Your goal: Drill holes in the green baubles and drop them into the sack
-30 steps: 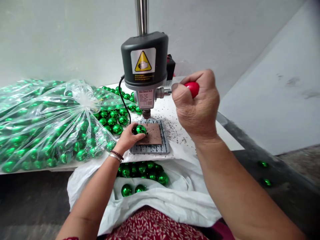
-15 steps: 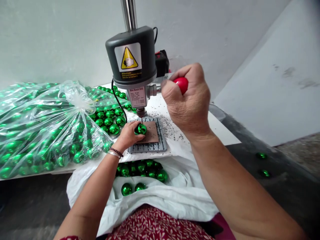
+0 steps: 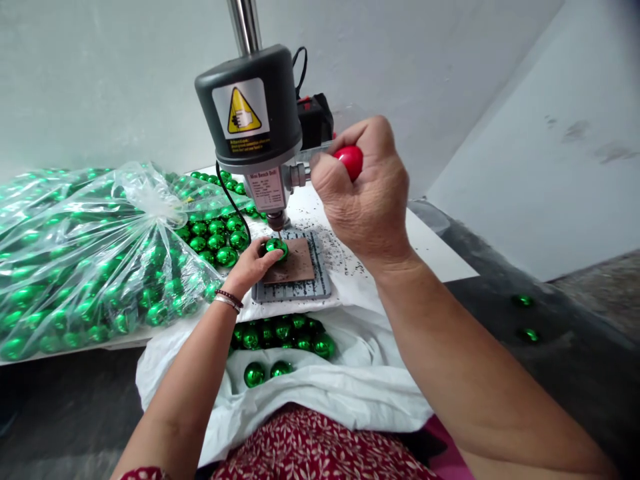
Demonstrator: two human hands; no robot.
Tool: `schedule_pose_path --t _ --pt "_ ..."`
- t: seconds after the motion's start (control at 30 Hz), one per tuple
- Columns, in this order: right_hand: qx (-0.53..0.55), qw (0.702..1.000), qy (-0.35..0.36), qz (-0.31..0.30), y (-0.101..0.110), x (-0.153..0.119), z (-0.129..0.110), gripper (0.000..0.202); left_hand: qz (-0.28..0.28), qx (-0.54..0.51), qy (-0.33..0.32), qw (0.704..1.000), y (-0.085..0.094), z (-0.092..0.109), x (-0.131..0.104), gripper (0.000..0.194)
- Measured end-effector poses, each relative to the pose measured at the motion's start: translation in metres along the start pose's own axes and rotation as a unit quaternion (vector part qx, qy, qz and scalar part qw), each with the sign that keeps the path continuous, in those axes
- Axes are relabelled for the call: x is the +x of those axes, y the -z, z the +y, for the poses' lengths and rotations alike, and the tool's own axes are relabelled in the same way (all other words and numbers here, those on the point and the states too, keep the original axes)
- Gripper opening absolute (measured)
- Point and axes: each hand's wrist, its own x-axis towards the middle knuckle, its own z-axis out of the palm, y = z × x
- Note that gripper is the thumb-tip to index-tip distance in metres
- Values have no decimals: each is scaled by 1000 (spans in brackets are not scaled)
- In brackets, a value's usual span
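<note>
My left hand grips a shiny green ball from its left side, fingers and thumb around it. The ball rests on a brown board lying on the grey drill base. Directly above, the bit and chuck of a mini bench drill point down at the ball's top; whether the tip touches it I cannot tell. My right hand is closed around the drill's feed lever, whose red knob shows between thumb and fingers.
A clear plastic bag full of green balls covers the table's left side, with loose balls beside it. More balls lie in a white sack at my lap. Dark shavings dot the white tabletop. Two balls are on the floor.
The drill sits slightly further left and tilted in view, along with both hands. The green ball appears a little higher and turned in my left hand. Both grips persist.
</note>
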Motion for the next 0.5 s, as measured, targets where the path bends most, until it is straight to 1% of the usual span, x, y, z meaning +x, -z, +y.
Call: schedule_pose_path --t 0.07,0.2,0.33,0.5 --pt "7 1000 2 -2 0 1 -1 17 -5 -1 2 1000 1 -2 3 51" --pt "10 1000 2 -4 1 1 -1 18 -7 41 5 999 1 -1 4 54" --pt "15 1000 -4 -2 0 0 -1 17 -5 91 -4 996 -1 8 -2 55" --pt "-3 1000 -18 -2 0 1 -2 18 2 181 -25 983 -8 23 -8 57"
